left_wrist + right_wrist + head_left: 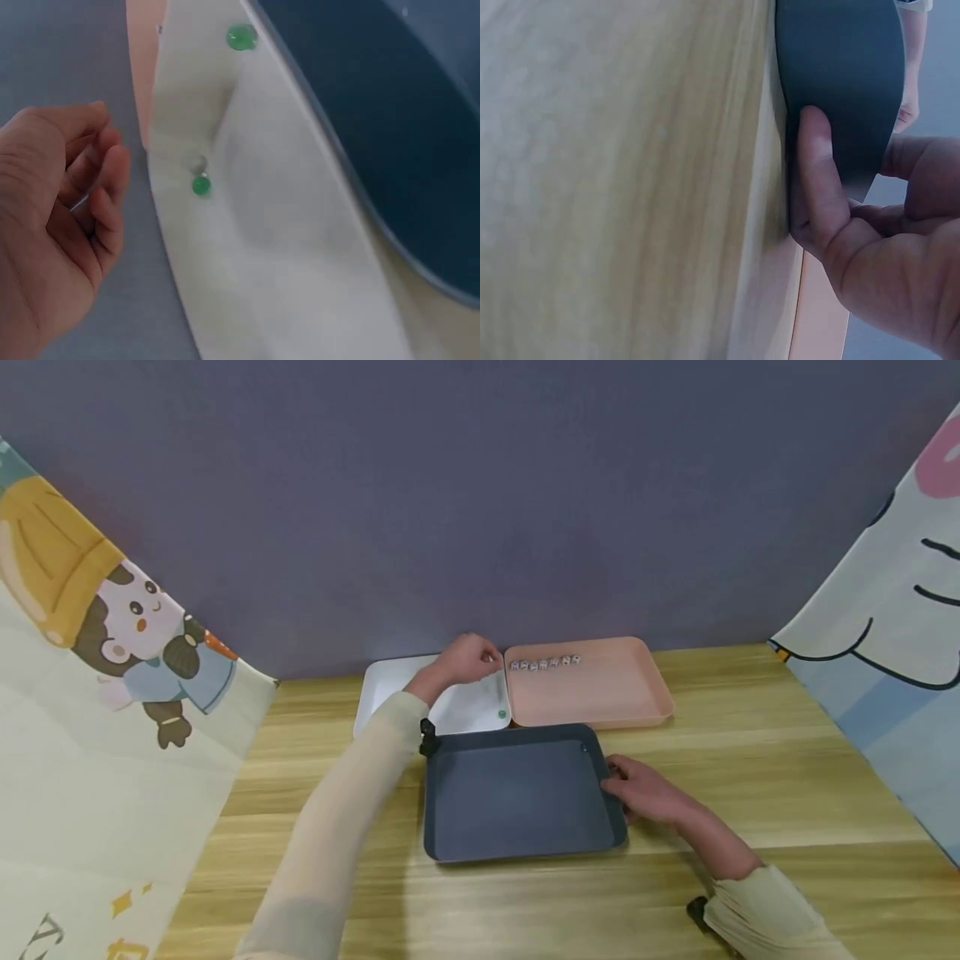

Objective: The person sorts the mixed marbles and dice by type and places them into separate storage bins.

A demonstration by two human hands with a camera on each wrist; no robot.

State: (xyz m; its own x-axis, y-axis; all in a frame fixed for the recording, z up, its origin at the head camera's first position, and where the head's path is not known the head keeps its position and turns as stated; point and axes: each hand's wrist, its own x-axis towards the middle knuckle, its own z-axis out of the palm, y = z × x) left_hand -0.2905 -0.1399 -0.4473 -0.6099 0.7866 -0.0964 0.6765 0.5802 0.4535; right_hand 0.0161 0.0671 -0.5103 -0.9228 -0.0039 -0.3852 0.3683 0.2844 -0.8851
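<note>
My left hand [468,658] is over the right end of the white tray [372,693], its fingertips drawn close to the thumb; I cannot tell if something small is between them. Beside it in the left wrist view, two green marbles [200,185] lie in the white tray. The head view shows one green marble [502,714] at that tray's near right corner. With my right hand [648,792] I grip the right side of the dark grey tray [517,852]; in the right wrist view, a finger [821,169] lies along its outer wall. A tiny piece [585,747] sits near its far right corner.
A pink tray [607,693] adjoins the white tray on the right, with a row of several small dice-like cubes [543,665] along its far left side. Behind stands a grey-blue backdrop [480,510]. Cartoon-printed cloths flank the wooden table [750,727].
</note>
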